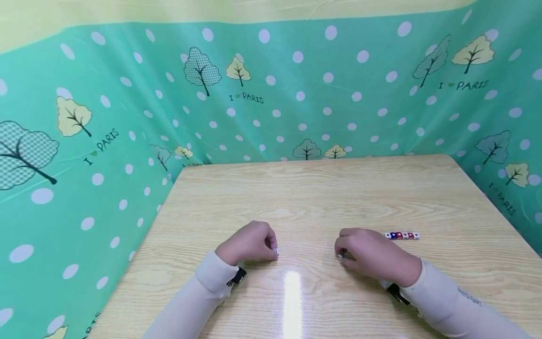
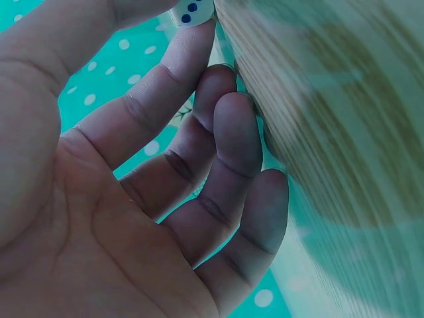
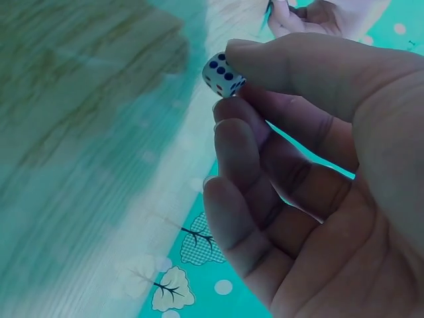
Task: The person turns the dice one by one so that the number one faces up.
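Note:
My left hand (image 1: 252, 241) pinches a white die (image 2: 192, 11) with dark blue pips between thumb and index finger, close over the wooden table. In the left wrist view its other fingers curve loosely beside the tabletop. To the right, my right hand (image 1: 367, 252) holds another white die (image 3: 224, 75) between thumb and fingers; its face with several dark pips shows in the right wrist view. Just beyond the right hand, a row of several small dice (image 1: 405, 235), white, red and blue, lies side by side on the table, its left end close behind that hand.
The light wood table (image 1: 313, 202) carries a bright strip of reflected light (image 1: 292, 303) near its front. A green polka-dot cloth (image 1: 313, 84) with printed trees hangs behind it and along both sides.

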The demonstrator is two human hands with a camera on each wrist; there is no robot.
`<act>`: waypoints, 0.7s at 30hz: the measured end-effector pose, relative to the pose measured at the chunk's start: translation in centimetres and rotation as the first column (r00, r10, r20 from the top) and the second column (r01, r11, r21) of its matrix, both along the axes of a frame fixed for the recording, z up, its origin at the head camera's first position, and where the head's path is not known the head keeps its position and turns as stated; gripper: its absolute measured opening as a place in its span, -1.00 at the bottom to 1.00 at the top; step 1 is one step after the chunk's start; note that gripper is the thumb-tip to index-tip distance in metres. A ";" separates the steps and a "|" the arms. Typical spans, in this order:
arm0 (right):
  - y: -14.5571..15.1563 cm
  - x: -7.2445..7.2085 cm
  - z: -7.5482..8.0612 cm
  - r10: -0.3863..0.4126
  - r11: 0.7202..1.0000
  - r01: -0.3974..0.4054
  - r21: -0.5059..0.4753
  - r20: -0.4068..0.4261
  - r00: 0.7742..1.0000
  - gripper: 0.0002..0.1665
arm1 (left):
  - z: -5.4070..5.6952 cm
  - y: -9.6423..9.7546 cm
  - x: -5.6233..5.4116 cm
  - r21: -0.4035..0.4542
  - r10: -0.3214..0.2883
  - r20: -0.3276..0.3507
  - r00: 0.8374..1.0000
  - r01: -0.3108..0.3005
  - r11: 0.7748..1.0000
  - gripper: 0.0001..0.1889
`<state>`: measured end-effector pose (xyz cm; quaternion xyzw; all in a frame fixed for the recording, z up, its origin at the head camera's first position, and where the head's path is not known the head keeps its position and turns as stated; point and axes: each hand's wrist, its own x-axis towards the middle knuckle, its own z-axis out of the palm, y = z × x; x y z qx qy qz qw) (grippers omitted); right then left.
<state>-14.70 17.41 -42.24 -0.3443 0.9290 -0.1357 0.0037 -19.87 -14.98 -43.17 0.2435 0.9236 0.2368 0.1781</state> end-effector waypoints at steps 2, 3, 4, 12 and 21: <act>0.0 0.0 0.1 -0.006 1.000 0.006 -0.010 0.021 1.000 -0.87 | 0.1 0.0 0.0 -0.002 -0.001 -0.001 1.000 0.001 1.000 -0.77; 0.0 0.0 0.2 -0.010 1.000 0.010 -0.013 0.031 0.999 -0.87 | 0.1 0.0 0.0 -0.003 -0.002 -0.003 1.000 0.002 1.000 -0.77; 0.1 0.0 0.3 -0.014 1.000 0.014 -0.016 0.042 0.999 -0.88 | 0.1 0.1 0.0 -0.005 -0.002 -0.003 1.000 0.002 1.000 -0.77; 0.4 -0.4 0.1 -0.020 0.997 0.032 -0.075 0.151 0.988 -0.87 | 0.2 0.0 0.0 -0.002 -0.005 -0.006 1.000 0.005 1.000 -0.78; 0.7 -1.1 -0.4 -0.015 0.994 0.038 -0.105 0.210 0.978 -0.81 | 0.1 -0.2 -0.1 0.001 -0.006 -0.003 1.000 0.006 1.000 -0.79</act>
